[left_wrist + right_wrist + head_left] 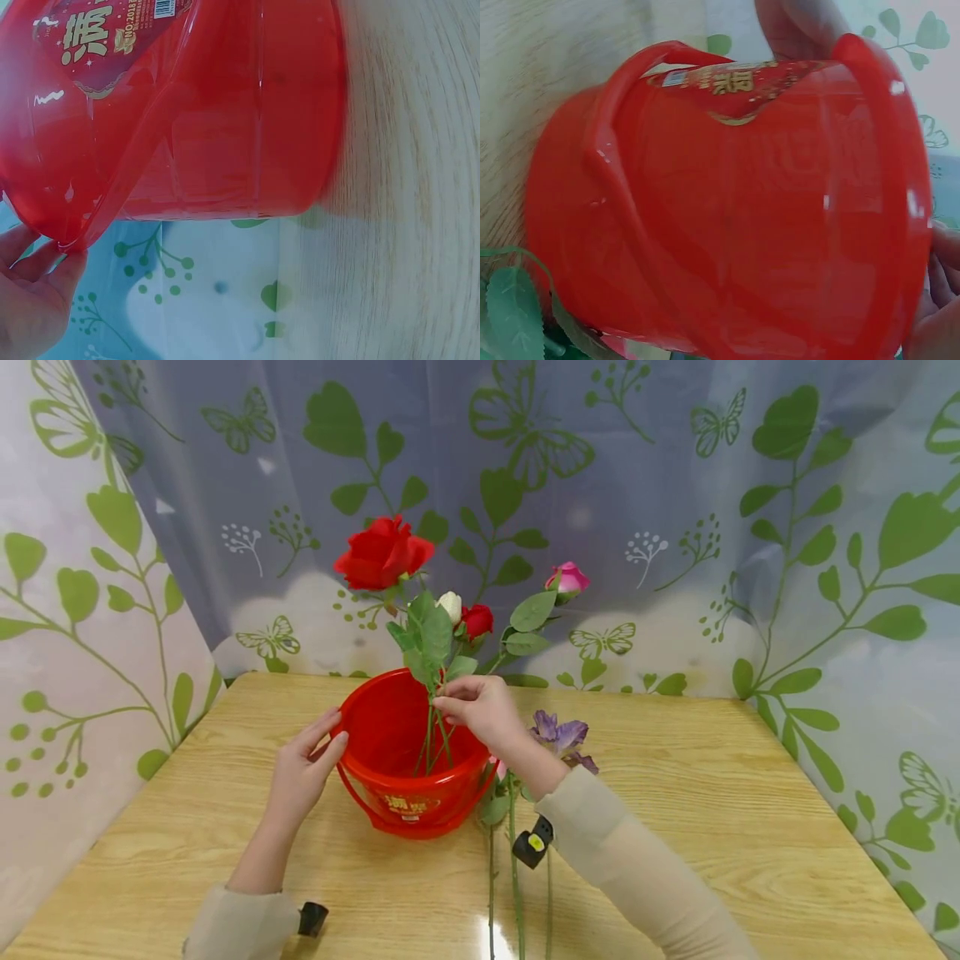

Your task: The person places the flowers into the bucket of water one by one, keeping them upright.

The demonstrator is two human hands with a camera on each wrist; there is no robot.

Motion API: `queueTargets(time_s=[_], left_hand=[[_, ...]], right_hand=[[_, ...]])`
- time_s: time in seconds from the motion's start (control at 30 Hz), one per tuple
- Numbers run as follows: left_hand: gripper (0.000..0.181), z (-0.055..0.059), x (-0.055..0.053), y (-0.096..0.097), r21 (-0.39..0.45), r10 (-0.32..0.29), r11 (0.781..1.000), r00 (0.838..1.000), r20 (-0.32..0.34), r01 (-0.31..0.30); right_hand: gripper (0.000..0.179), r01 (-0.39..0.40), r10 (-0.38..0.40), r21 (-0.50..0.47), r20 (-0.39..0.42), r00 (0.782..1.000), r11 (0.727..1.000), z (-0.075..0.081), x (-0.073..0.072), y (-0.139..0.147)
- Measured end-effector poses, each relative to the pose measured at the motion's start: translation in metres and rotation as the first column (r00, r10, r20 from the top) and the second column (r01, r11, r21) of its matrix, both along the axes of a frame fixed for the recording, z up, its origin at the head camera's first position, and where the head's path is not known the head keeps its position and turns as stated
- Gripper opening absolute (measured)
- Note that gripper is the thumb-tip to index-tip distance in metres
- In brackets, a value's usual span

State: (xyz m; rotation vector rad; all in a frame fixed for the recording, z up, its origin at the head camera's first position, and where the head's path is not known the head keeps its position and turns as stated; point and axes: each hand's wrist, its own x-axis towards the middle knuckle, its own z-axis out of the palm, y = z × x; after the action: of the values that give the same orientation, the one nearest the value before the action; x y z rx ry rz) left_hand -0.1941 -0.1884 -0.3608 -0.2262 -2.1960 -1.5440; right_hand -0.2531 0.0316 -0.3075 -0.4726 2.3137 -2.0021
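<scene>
Two hands at one red bucket [450, 806], which stands upright on the wood-grain table [675, 777]. Left hand [303, 760] at the bucket's left rim, thumb and fingers pinched on its edge. Right hand [487, 706] above the bucket's right half, thumb and fingertips clamped on flower stems [430, 735]; which stem lies between them, cannot tell. Lower stem ends stand inside the bucket, well apart from the left hand.

Blooms rise above the bucket: large red rose [382, 553] highest, beyond the rear rim as viewed; white rosebud [450, 607] and small red rose [477, 621] side by side, lower; pink rose [570, 578] out past the bucket's right side. Just right of the bucket, a purple iris-like flower [562, 732], partly behind the right forearm; long green stems [516, 877] run along the table toward the person.

Head view alone gives the bucket's interior and the rose heads. Left wrist view: label [97, 37] on the bucket's wall, with barcode and "NO:2018" legible. Right wrist view: bucket handle [615, 180] slanting across the wall, serrated leaf [514, 311] near the bucket's base. Butterfly-patterned curtain [450, 410] behind the bucket.
</scene>
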Motion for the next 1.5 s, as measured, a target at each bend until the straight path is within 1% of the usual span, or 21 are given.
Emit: queueTargets(time_s=[0.07,0.17,0.27,0.37,0.47,0.57,0.63,0.83,0.9,1.0,1.07,1.17,1.23,1.37,1.5], left_hand=[[0.033,0.005,0.004,0.003,-0.006,0.004,1.000,1.000,0.004,-0.004],[0.034,0.007,0.006,0.005,-0.015,0.007,1.000,1.000,0.010,-0.007],[0.034,0.004,0.004,0.002,-0.006,-0.001,1.000,1.000,0.005,0.001],[0.035,-0.005,-0.003,-0.003,0.007,-0.009,1.000,1.000,-0.003,0.009],[0.035,-0.014,-0.009,-0.008,0.005,-0.005,1.000,1.000,-0.009,0.005],[0.035,-0.019,-0.013,-0.010,-0.008,0.002,1.000,1.000,-0.018,-0.002],[0.036,-0.019,-0.013,-0.010,-0.010,0.004,1.000,1.000,-0.022,-0.004],[0.036,-0.018,-0.012,-0.009,-0.013,0.007,1.000,1.000,-0.017,-0.007],[0.036,-0.018,-0.012,-0.009,-0.011,0.006,1.000,1.000,-0.014,-0.006],[0.036,-0.018,-0.012,-0.010,-0.005,0.001,1.000,1.000,-0.012,-0.001],[0.036,-0.018,-0.012,-0.009,-0.003,0.002,1.000,1.000,-0.016,-0.002],[0.036,-0.018,-0.013,-0.009,0.002,0.002,1.000,1.000,-0.020,-0.002],[0.036,-0.018,-0.013,-0.009,0.003,0.004,1.000,1.000,-0.023,-0.004],[0.036,-0.018,-0.014,-0.009,-0.009,0.009,1.000,1.000,-0.016,-0.009],[0.037,-0.020,-0.014,-0.010,-0.013,0.013,1.000,1.000,-0.011,-0.013]], right_hand=[[0.013,0.000,0.001,0.061,-0.014,1.000,0.998,-0.001,0.000,-0.002],[0.013,-0.005,0.008,0.128,-0.019,1.000,0.992,-0.003,-0.001,-0.003],[0.013,-0.012,0.018,0.172,-0.030,0.999,0.985,-0.005,-0.002,-0.006],[0.012,-0.009,0.021,0.236,-0.048,0.999,0.972,-0.005,-0.003,-0.008],[0.009,-0.002,0.023,0.306,-0.064,0.998,0.952,-0.005,-0.004,-0.010],[0.006,0.001,0.027,0.361,-0.073,0.997,0.933,-0.005,-0.004,-0.011],[0.006,-0.003,0.041,0.400,-0.089,0.995,0.917,-0.005,-0.004,-0.012],[0.010,0.010,0.089,0.529,-0.162,0.983,0.849,-0.005,-0.004,-0.012],[0.011,0.013,0.098,0.553,-0.170,0.981,0.833,-0.005,-0.004,-0.013],[0.012,0.010,0.105,0.571,-0.167,0.980,0.821,-0.005,-0.004,-0.013],[0.011,0.006,0.107,0.573,-0.164,0.981,0.820,-0.005,-0.004,-0.013],[0.010,0.011,0.101,0.564,-0.167,0.981,0.825,-0.004,-0.003,-0.013],[0.010,0.019,0.094,0.551,-0.176,0.980,0.834,-0.004,-0.003,-0.012],[0.011,0.012,0.080,0.506,-0.161,0.984,0.862,-0.003,-0.002,-0.010],[0.011,-0.002,0.084,0.478,-0.151,0.985,0.879,-0.001,0.002,-0.006]])
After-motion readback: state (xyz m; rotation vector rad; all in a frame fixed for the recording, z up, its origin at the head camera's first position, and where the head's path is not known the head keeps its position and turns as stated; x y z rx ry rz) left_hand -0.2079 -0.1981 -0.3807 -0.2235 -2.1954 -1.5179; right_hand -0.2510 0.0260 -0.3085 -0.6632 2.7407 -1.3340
